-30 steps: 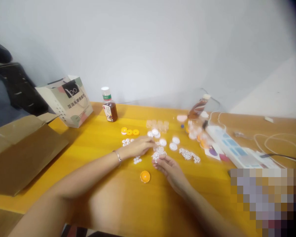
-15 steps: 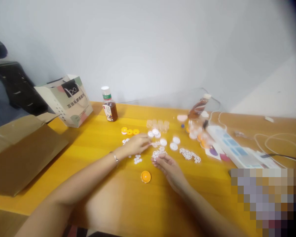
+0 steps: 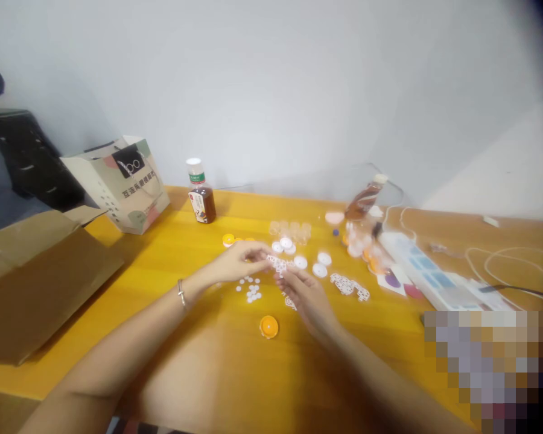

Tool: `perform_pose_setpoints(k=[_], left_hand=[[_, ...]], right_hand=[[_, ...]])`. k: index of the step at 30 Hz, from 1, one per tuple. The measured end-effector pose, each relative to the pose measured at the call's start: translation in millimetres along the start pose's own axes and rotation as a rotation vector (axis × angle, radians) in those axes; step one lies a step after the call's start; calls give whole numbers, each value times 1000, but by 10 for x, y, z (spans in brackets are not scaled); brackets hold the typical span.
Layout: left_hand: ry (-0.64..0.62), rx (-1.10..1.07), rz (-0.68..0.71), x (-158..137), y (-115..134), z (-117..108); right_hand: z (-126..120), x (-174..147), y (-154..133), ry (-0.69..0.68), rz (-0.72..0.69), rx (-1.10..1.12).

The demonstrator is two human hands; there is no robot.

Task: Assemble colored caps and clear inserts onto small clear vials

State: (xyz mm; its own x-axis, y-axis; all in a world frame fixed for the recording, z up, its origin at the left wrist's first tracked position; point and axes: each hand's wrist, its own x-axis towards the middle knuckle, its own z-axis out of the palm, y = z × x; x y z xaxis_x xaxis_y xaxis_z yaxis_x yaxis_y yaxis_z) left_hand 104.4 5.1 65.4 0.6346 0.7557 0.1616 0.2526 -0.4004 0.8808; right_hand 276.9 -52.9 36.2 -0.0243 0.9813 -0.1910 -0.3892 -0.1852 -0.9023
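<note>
A white openwork plastic piece (image 3: 278, 264) is held just above the table between my two hands. My left hand (image 3: 242, 260) pinches its left end between thumb and fingers, and a bracelet circles that wrist. The fingers of my right hand (image 3: 306, 294) are closed on the lower right side of the piece. Partly covered by my right hand, another white openwork piece (image 3: 290, 302) lies on the table. Small white discs (image 3: 252, 295) are scattered below my left hand. Nearer to me sits a round orange part (image 3: 268, 327). Larger white discs (image 3: 320, 269) lie beyond my right hand.
More white openwork pieces (image 3: 349, 286) lie to the right, near a white power strip (image 3: 423, 268). Clear cups (image 3: 292, 231) stand at the back. A bottle of brown liquid (image 3: 203, 202), a paper bag (image 3: 136, 181) and a cardboard box (image 3: 63, 271) occupy the left.
Both hands have come together, and the white openwork piece is now raised between them. My left hand has shifted left, while my right hand has moved slightly up.
</note>
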Motion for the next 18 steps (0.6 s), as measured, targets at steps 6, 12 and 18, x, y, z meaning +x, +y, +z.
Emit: perform_pose_setpoints(k=[6,12,18], left_hand=[[27,7,35,-44,63,-29],[-77,111,105,-50,140,-47],[-239,155,203,-55,185,-129]], right_hand=[[9,-5,4,9,-35,-31],[-20,-90,53,-7,-22,-59],[10,-162,194,-66,-16,-112]])
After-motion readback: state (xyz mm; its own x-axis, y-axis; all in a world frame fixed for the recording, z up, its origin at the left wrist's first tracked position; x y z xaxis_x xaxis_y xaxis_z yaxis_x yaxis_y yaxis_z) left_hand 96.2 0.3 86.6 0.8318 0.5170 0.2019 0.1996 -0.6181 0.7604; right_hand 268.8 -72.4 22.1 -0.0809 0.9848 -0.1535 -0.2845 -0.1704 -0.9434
